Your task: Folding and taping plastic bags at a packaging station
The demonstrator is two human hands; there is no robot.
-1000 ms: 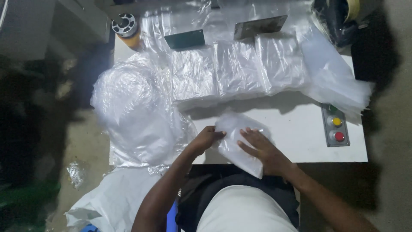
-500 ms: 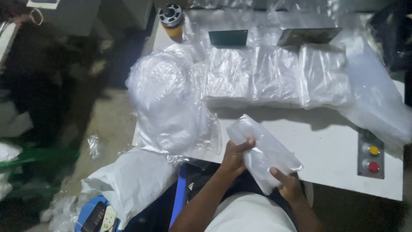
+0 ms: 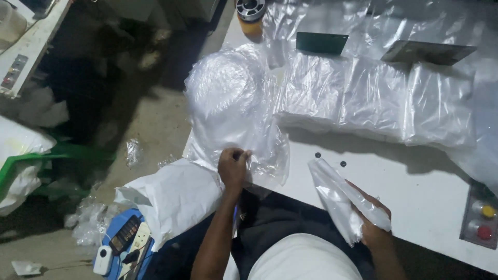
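My right hand (image 3: 374, 224) grips a small clear plastic packet with white contents (image 3: 340, 199) above the near edge of the white table (image 3: 415, 197). My left hand (image 3: 232, 167) has reached to the table's left edge and pinches the lower rim of a large crumpled clear plastic bag (image 3: 231, 106) that hangs over that edge. Three stacks of flat clear plastic bags (image 3: 373, 101) lie in a row across the middle of the table, beyond both hands.
Two dark metal plates (image 3: 321, 42) sit behind the stacks, and an orange tape roll holder (image 3: 251, 15) stands at the far left corner. A button panel with a yellow and a red button (image 3: 482, 223) is at right. A white sack (image 3: 174, 197) and blue box (image 3: 124, 238) lie on the floor at left.
My left hand let go of the small packet and moved left to the large bag's rim. My right hand kept the packet and drew it right. The view shifted left.
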